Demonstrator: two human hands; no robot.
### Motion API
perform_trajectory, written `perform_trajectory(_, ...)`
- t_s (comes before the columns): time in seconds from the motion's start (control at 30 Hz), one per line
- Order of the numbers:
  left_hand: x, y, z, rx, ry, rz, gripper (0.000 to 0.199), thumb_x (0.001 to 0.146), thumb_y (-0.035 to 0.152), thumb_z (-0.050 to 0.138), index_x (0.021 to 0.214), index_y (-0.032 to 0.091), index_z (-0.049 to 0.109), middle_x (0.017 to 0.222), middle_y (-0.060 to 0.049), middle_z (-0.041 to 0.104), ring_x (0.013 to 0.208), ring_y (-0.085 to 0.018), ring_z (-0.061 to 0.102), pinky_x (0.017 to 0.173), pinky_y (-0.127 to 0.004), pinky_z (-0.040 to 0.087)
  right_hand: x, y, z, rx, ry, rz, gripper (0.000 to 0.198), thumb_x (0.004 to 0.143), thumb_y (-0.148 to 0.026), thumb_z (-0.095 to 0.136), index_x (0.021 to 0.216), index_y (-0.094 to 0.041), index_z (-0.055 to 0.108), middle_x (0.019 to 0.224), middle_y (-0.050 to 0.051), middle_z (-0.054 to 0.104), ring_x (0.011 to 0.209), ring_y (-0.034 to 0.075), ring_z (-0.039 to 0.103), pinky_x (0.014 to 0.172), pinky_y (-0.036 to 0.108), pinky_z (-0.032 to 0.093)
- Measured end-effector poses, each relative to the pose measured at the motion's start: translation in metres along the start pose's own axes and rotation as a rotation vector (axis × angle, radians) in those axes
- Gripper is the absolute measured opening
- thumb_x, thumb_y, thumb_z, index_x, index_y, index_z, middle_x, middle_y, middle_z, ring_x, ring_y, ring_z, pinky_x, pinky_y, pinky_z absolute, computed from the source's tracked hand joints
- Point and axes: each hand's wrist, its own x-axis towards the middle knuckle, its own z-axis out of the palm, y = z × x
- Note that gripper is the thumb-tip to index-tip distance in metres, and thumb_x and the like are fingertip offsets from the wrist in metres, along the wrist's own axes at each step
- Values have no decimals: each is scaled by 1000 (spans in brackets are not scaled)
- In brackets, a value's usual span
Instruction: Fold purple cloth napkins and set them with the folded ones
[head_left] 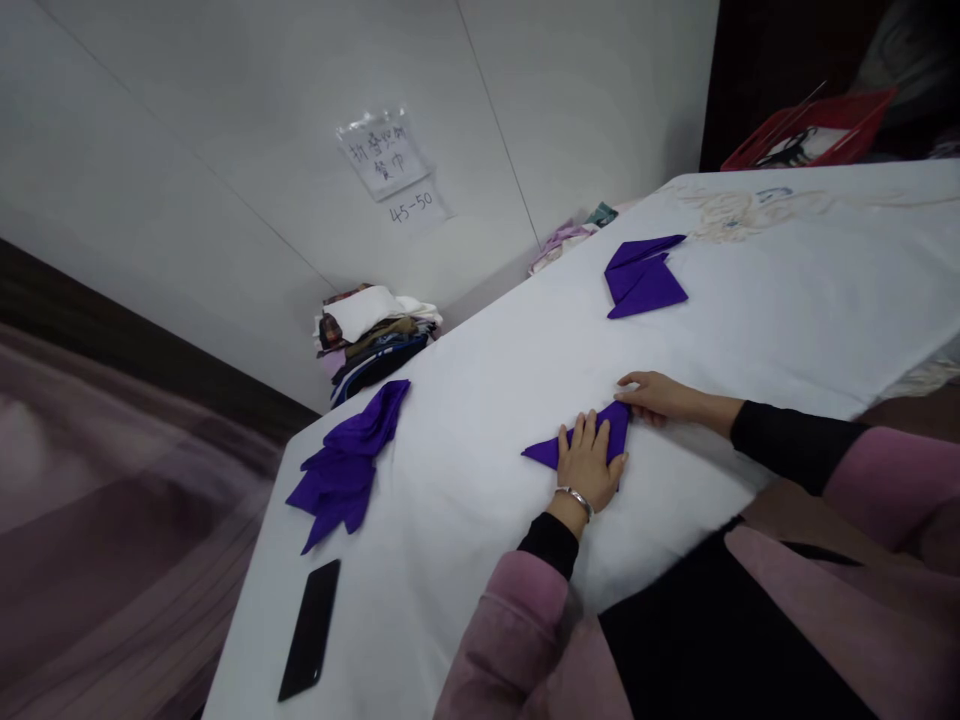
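A folded purple cloth napkin [618, 425] lies on the white-covered table [487, 420] in front of me, one pointed end toward the left. My left hand [589, 468], with a silver bracelet at the wrist, is pressed flat over it with fingers stretched out. At the napkin's upper right corner, my right hand [660, 397] pinches the edge between thumb and fingers. Part of the napkin is hidden under my left palm. Another folded purple napkin [646, 278] rests farther up the table, and a bunched purple napkin pile [349, 465] lies at the left.
A black phone [310, 630] lies near the table's left end. Beyond the far edge stand stacked clothes [379, 335] and more cloth [562, 245] against the wall. Handwritten paper signs [386, 155] hang there. At the upper right sits a red basket [862, 115].
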Motion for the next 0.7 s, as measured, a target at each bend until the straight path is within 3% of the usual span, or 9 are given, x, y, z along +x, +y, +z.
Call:
perform_trajectory(0.27,-3,4,0,-18,26,8,59,92,48,33,142,16,32,153,-10,24,142,-27,17,115,-56,15,4,-4,1,-87,-7,-24,49,82,-31,55,124,-8,46,51,-5,53,36,9,43,35,21,33)
perform_trajectory(0.5,-3,4,4,-91,58,15,58,92,47,35,141,17,34,151,-11,29,141,-28,21,114,-58,17,13,7,-2,-192,-13,-54,49,80,-38,53,122,-12,51,46,-4,52,36,12,43,37,26,34)
perform_trajectory(0.6,-2,5,5,-98,48,0,57,91,48,36,141,19,34,150,-10,31,140,-27,23,114,-58,17,20,14,-7,-357,0,-126,46,81,-40,51,117,-13,55,51,0,58,43,16,51,45,29,41)
perform_trajectory(0.7,-2,6,5,-107,48,-6,56,91,47,36,140,20,36,149,-10,33,139,-28,25,114,-58,18,21,21,-9,-621,126,-283,43,81,-41,51,113,-15,60,71,9,67,66,25,62,62,37,48)
